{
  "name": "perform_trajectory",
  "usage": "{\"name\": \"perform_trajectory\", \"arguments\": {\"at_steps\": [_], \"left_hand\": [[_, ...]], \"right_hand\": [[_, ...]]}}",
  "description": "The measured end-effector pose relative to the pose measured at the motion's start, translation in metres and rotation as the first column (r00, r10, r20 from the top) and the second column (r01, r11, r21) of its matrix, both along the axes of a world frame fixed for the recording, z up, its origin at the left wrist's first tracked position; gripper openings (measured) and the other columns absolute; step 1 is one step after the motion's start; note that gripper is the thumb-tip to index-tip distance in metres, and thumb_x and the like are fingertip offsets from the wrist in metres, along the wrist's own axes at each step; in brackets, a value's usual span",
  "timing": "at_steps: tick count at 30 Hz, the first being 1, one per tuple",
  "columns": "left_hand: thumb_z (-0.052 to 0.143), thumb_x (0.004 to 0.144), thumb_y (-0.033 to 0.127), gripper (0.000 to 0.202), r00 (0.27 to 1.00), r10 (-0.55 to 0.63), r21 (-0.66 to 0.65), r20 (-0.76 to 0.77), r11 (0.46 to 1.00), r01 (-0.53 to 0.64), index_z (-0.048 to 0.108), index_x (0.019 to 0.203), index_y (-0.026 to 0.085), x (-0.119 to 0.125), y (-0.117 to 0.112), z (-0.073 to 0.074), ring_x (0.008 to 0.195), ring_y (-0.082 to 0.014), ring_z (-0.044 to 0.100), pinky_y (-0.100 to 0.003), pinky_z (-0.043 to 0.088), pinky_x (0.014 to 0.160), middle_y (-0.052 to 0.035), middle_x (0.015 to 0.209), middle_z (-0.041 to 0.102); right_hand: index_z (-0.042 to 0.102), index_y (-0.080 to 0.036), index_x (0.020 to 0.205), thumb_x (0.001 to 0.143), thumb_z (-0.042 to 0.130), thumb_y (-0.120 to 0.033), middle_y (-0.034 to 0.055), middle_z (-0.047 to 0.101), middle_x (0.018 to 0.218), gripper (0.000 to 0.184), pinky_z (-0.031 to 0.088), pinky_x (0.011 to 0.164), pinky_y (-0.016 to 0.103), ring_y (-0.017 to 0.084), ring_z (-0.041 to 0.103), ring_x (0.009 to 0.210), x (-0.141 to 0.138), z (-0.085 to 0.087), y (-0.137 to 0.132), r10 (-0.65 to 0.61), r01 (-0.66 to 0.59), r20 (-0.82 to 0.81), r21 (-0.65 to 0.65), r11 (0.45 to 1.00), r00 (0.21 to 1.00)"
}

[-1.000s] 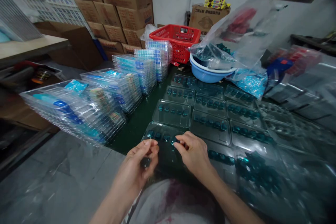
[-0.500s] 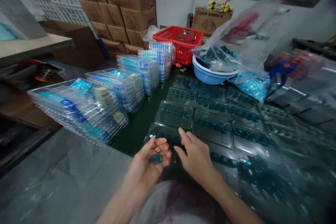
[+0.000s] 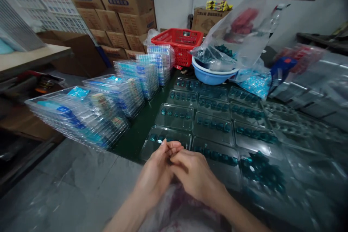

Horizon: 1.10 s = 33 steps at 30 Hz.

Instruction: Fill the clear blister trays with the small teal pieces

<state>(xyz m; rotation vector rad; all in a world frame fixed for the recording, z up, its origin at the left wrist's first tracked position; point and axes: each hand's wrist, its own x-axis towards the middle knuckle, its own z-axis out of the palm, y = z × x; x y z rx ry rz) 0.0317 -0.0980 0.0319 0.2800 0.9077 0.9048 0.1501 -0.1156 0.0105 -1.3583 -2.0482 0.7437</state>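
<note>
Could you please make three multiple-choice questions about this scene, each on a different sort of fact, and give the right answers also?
1. Where is the blue plastic basin?
A) On the floor
B) On the table, in front of the red plastic basket
C) On the cardboard boxes

2. What colour are the small pieces in the clear plastic tray?
A) Red
B) Yellow
C) Teal

3. How are the left hand and right hand?
A) Together, fingers meeting
B) Far apart
C) Both on the basket

Answers:
1 B, the basin sits on the table before the basket.
2 C, the rows of pieces look teal.
3 A, the hands touch above the tray.
</note>
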Motion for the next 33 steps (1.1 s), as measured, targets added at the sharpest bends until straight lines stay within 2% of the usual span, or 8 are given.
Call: {"name": "perform_trajectory", "arguments": {"at_steps": [4,10,17,20,23,26,30,33], "left_hand": [[0.045,0.082,0.035,0.030,0.999,-0.021,0.049,0.044,0.999,0.019,0.063,0.084,0.011,0.004,0.001,0.000,0.090,-0.0216,0.055,-0.033,0.042,0.083,-0.0113,0.090,0.061],[0.043,0.083,0.036,0.031,0.996,-0.033,0.089,0.077,0.996,0.026,0.062,0.086,0.012,0.008,0.003,0.001,0.092,-0.0215,0.054,-0.035,0.039,0.087,-0.0110,0.091,0.060],[0.040,0.084,0.040,0.038,0.971,-0.195,0.094,0.137,0.979,0.183,0.061,0.095,0.010,0.006,0.003,0.002,0.097,-0.0253,0.053,-0.039,0.037,0.090,-0.0138,0.100,0.059],[0.040,0.083,0.042,0.040,0.967,-0.214,0.091,0.139,0.975,0.203,0.061,0.095,0.010,0.007,0.005,0.004,0.100,-0.0268,0.052,-0.040,0.036,0.092,-0.0144,0.102,0.059],[0.042,0.082,0.042,0.040,0.969,-0.205,0.089,0.136,0.977,0.194,0.061,0.095,0.010,0.007,0.007,0.004,0.106,-0.0281,0.049,-0.040,0.034,0.094,-0.0157,0.106,0.059],[0.044,0.082,0.041,0.038,0.971,-0.193,0.076,0.142,0.980,0.184,0.061,0.095,0.010,0.008,0.008,0.002,0.109,-0.0282,0.047,-0.039,0.033,0.095,-0.0158,0.108,0.059],[0.045,0.082,0.040,0.036,0.972,-0.181,0.062,0.152,0.983,0.173,0.060,0.096,0.011,0.010,0.010,0.000,0.111,-0.0272,0.046,-0.039,0.033,0.096,-0.0149,0.107,0.060],[0.044,0.082,0.041,0.037,0.969,-0.183,0.062,0.163,0.983,0.176,0.059,0.100,0.012,0.010,0.010,-0.001,0.112,-0.0265,0.045,-0.038,0.034,0.095,-0.0145,0.109,0.058]], "right_hand": [[0.048,-0.017,0.056,0.079,0.048,-0.013,-0.0027,0.053,0.062,0.023,0.033,0.058,0.020,0.010,0.049,0.060,0.005,0.000,-0.002,-0.017,0.013,-0.104,-0.043,0.999,0.994],[0.054,-0.016,0.064,0.075,0.049,-0.011,-0.0042,0.051,0.058,0.013,0.030,0.048,0.019,0.007,0.043,0.050,0.007,0.001,-0.002,-0.168,0.103,-0.325,-0.209,0.973,0.931],[0.059,-0.015,0.063,0.070,0.054,-0.011,-0.0050,0.047,0.052,0.009,0.027,0.043,0.017,0.006,0.039,0.045,0.018,-0.001,0.004,-0.121,-0.069,-0.469,-0.368,0.927,0.875],[0.057,-0.016,0.063,0.072,0.051,-0.011,-0.0052,0.046,0.052,0.012,0.027,0.044,0.018,0.006,0.038,0.046,0.018,-0.001,0.003,-0.086,-0.036,-0.392,-0.292,0.956,0.916],[0.053,-0.016,0.062,0.075,0.046,-0.009,-0.0034,0.049,0.057,0.017,0.030,0.052,0.021,0.008,0.043,0.053,0.014,0.000,-0.001,-0.051,0.032,-0.227,-0.086,0.996,0.973],[0.050,-0.017,0.066,0.077,0.042,-0.010,-0.0004,0.053,0.067,0.016,0.033,0.060,0.023,0.011,0.048,0.063,0.010,-0.002,-0.004,-0.037,0.042,-0.086,0.053,0.998,0.996],[0.046,-0.018,0.068,0.077,0.041,-0.010,-0.0001,0.051,0.066,0.013,0.031,0.057,0.024,0.012,0.046,0.060,0.008,-0.008,-0.005,-0.086,0.083,0.024,0.100,0.992,0.996],[0.044,-0.018,0.069,0.076,0.040,-0.009,-0.0014,0.049,0.063,0.012,0.030,0.055,0.023,0.011,0.045,0.057,0.008,-0.011,-0.004,-0.097,0.099,-0.035,0.061,0.993,0.995]]}}
